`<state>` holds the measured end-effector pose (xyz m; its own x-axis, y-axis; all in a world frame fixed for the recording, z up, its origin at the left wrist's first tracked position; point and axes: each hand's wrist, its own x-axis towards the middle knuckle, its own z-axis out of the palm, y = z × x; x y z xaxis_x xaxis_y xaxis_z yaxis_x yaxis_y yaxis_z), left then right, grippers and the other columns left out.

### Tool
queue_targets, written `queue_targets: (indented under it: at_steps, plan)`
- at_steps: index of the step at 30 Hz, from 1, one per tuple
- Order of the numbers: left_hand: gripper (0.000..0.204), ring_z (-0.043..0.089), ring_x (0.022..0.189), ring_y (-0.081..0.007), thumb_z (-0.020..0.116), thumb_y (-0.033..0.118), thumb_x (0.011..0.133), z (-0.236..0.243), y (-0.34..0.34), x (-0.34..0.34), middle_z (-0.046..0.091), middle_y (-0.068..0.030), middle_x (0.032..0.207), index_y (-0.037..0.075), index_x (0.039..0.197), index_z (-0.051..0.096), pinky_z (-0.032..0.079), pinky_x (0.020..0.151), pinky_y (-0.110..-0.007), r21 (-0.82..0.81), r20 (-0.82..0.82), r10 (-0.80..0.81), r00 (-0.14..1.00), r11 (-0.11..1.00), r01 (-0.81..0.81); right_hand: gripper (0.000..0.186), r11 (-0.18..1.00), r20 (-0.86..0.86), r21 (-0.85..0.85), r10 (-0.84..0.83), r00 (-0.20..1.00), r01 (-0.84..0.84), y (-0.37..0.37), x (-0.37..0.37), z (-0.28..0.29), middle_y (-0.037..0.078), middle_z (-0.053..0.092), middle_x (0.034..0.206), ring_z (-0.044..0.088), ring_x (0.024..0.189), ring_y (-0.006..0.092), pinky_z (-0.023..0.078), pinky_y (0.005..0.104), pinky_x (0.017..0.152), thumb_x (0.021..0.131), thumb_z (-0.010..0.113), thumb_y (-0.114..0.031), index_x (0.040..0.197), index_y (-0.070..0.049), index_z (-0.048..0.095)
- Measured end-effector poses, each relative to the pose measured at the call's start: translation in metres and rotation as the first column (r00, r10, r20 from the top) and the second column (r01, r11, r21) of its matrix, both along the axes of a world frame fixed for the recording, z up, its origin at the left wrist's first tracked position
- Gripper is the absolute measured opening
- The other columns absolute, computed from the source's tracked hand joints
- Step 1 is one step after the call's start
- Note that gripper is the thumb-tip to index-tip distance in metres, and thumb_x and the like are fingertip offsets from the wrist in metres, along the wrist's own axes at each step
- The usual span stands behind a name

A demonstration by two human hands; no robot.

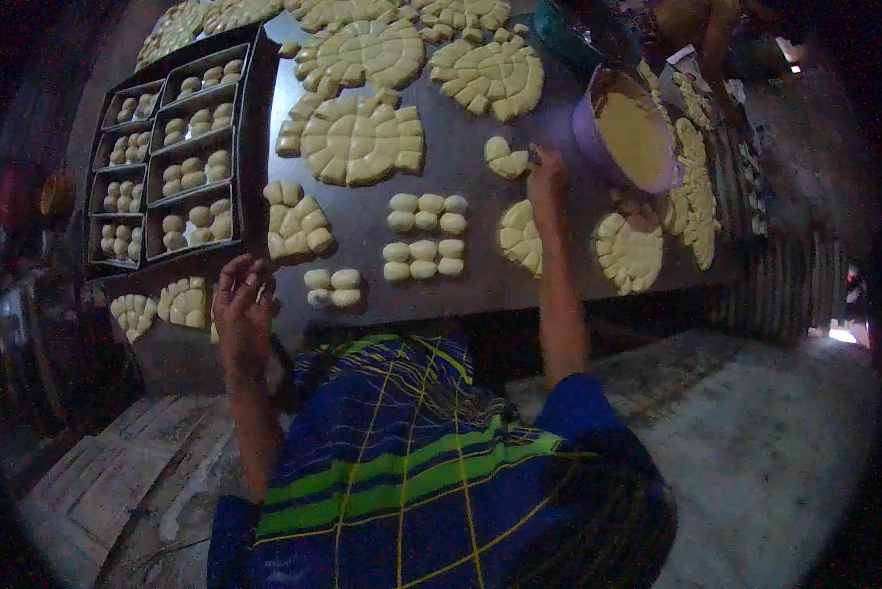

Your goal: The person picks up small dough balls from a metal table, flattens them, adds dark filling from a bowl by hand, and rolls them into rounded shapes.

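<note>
"Head view: how is each grip?"
"Left hand [244, 293] is half-open, nothing seen inside. Right hand [548, 171] is at the small dough piece [501, 157], left of the purple bucket [587, 137]; its blurred hold I cannot tell. Far dough slabs [460, 12] are cut off."

The right hand [549, 175] reaches across the table [455, 147] to a small cut dough piece [504, 157], perhaps touching it; the fingertips are dim. A purple tub [588, 137] stands toward the table's right edge. The left hand [243, 294], fingers loosely bent, is near the near-left corner, beside a black divided tray [248, 128] of dough balls [199, 120].
</note>
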<state>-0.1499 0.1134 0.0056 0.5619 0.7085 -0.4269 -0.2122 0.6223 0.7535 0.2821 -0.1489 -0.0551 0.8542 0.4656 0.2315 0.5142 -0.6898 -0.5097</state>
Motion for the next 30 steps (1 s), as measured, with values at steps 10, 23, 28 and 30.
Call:
queue_targets:
  at_steps: [10, 23, 28, 30]
  plan:
    - [0.027, 0.060, 0.103, -0.0158, 0.064, 0.010, 0.090, 0.040, -0.077, 0.123, 0.064, -0.0076, 0.107, 0.004, 0.115, 0.058, 0.046, 0.093, -0.032, 0.181, -0.113, -0.416, 0.902, 0.884, 0.430, 0.025, 0.995, -0.197, -0.012, 0.099, 0.975, -0.103, -0.044, 0.032, -0.008, 0.013, 0.062, 0.101, 0.060, 0.097, 0.0242, 0.049, 0.0354, 0.085, 0.078, 0.071, -0.007, 0.102, -0.003, 0.068]
    - [0.036, 0.063, 0.103, -0.0212, 0.063, 0.016, 0.091, 0.021, -0.171, 0.312, 0.064, -0.0114, 0.115, 0.006, 0.124, 0.056, 0.053, 0.085, -0.037, 0.942, -0.239, -0.322, 0.916, 0.152, 0.299, 0.028, 0.696, -0.470, 0.713, 0.387, 0.793, 0.083, -0.057, -0.008, 0.105, 0.007, 0.064, 0.109, 0.063, 0.095, 0.0151, 0.053, 0.0299, 0.086, 0.087, 0.066, -0.004, 0.113, 0.001, 0.059]
    - [0.033, 0.060, 0.112, -0.0258, 0.063, 0.012, 0.089, -0.016, -0.170, 0.348, 0.064, -0.0128, 0.119, 0.002, 0.120, 0.059, 0.045, 0.099, -0.040, 0.758, -0.299, -0.553, 0.778, 0.357, 0.546, 0.037, 0.469, -0.519, 0.839, 0.535, 0.667, 0.276, -0.073, -0.002, 0.133, 0.008, 0.065, 0.108, 0.062, 0.096, 0.0148, 0.051, 0.0294, 0.090, 0.091, 0.063, -0.004, 0.126, 0.004, 0.054]
    - [0.031, 0.060, 0.112, -0.0265, 0.058, 0.021, 0.095, -0.010, -0.163, 0.344, 0.064, -0.0126, 0.119, 0.000, 0.119, 0.059, 0.045, 0.099, -0.039, 0.596, -0.150, -0.607, 0.781, 0.574, 0.561, 0.042, 0.477, -0.564, 0.819, 0.571, 0.597, 0.318, -0.093, -0.008, 0.148, 0.008, 0.065, 0.110, 0.061, 0.100, 0.0141, 0.049, 0.0298, 0.093, 0.093, 0.060, -0.004, 0.134, 0.000, 0.051]
